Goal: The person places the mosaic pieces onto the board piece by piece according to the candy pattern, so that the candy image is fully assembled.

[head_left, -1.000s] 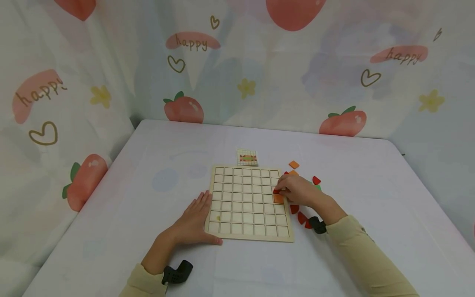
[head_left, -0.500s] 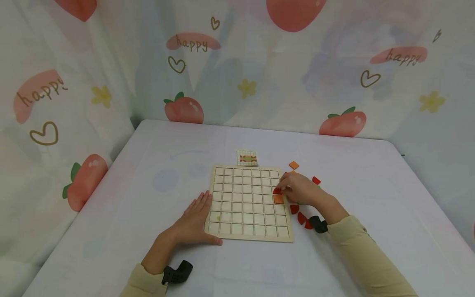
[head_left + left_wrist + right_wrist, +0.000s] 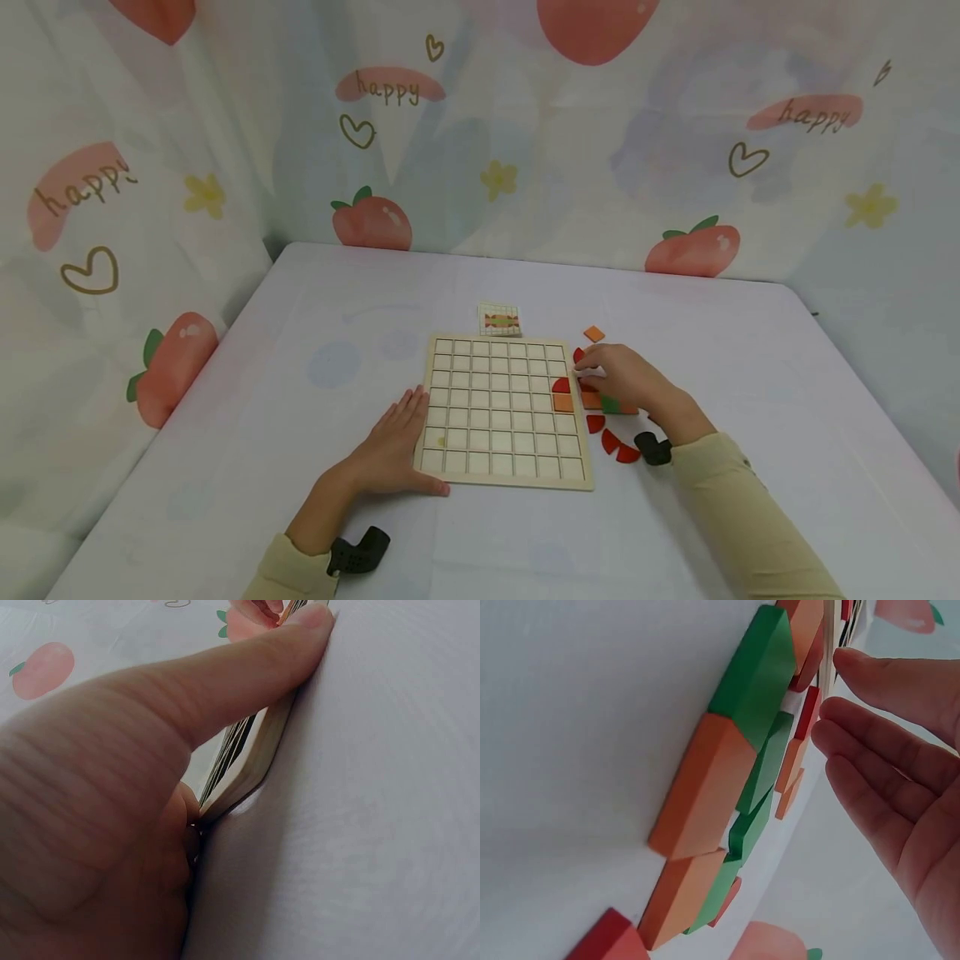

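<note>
A pale wooden grid board [image 3: 501, 422] lies on the white table. My left hand [image 3: 392, 446] rests at its lower left corner, fingers along the left side and thumb [image 3: 247, 679] against the near edge. In the board's right column sit a red quarter-round piece [image 3: 561, 385] and, just below it, an orange square [image 3: 562, 402]. My right hand [image 3: 626, 377] hovers beside the right edge, over the loose pieces. Its fingers [image 3: 870, 742] are loosely extended and hold nothing, with the thumb a little apart from them.
Green blocks [image 3: 754, 682] and orange blocks [image 3: 705, 787] lie right of the board, partly under my right hand. Several red quarter-round pieces [image 3: 610, 440] lie nearer me. An orange square [image 3: 594, 333] is farther back. A pattern card [image 3: 500, 320] lies behind the board.
My right hand has let go of the red quarter-round piece on the board and moved right, off the board, uncovering more loose pieces. My left hand stays in place.
</note>
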The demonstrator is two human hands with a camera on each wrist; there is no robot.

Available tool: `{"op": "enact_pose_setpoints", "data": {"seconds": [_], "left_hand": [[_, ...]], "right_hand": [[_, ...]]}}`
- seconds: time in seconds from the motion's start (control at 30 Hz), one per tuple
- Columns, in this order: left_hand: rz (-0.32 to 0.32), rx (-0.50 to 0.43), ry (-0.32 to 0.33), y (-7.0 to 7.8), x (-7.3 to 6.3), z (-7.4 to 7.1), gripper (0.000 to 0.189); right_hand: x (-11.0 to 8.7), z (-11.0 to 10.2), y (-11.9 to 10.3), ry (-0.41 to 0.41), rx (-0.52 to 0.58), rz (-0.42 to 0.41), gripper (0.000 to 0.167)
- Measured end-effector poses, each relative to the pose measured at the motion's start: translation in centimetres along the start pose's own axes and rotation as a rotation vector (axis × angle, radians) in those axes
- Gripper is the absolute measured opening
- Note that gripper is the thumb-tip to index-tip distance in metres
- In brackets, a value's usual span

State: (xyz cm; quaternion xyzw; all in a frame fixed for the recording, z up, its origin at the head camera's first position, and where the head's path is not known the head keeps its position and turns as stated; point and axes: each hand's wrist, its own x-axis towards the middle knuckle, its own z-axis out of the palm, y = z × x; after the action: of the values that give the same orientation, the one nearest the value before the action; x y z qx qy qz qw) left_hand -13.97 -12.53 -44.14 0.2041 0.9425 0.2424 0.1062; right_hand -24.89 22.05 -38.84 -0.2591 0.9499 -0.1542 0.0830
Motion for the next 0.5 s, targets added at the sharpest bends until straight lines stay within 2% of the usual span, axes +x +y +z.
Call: {"op": "enact_pose_setpoints", "data": {"seconds": [0.33, 0.5], "left_hand": [[0.001, -0.007, 0.007, 0.2, 0.0, -0.1, 0.127], [-0.007, -0.009, 0.002, 0.3, -0.1, -0.2, 0.127]], "right_hand": [[-0.4, -0.7, 1.2, -0.008, 0.054, 0.123, 0.024], [-0.5, -1.1, 1.5, -0.005, 0.050, 0.133, 0.026]]}}
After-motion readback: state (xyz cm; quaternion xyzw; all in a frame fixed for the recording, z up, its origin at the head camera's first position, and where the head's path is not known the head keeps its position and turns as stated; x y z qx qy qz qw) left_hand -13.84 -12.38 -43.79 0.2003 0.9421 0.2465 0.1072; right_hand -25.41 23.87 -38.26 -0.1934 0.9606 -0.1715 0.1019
